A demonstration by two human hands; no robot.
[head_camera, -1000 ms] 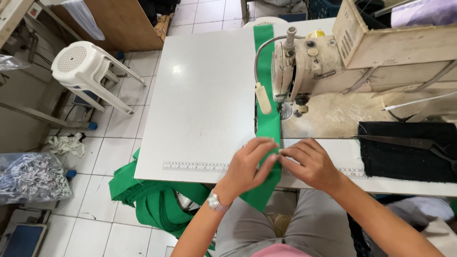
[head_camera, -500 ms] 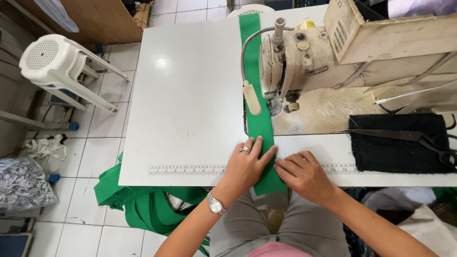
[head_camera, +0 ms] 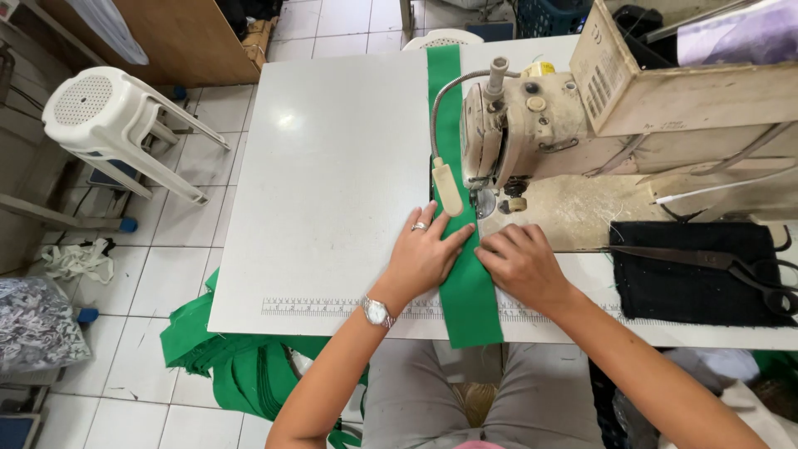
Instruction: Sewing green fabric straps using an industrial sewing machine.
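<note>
Green fabric strip (head_camera: 459, 249) runs lengthwise away, under both hands.

I'm sitting in a sewing workshop. An industrial sewing machine (head_camera: 532, 133) stands on the white surface (head_camera: 332, 183) before me, which has a ruler strip along its near edge. Heavy tailor's shears (head_camera: 706, 262) lie on a black cloth (head_camera: 682, 287), green fabric (head_camera: 241, 366) is heaped on the tiled floor, and a plastic stool (head_camera: 108, 116) stands by.

Bright even daylight, soft glare on white table (head_camera: 332, 166), sharp focus
</note>
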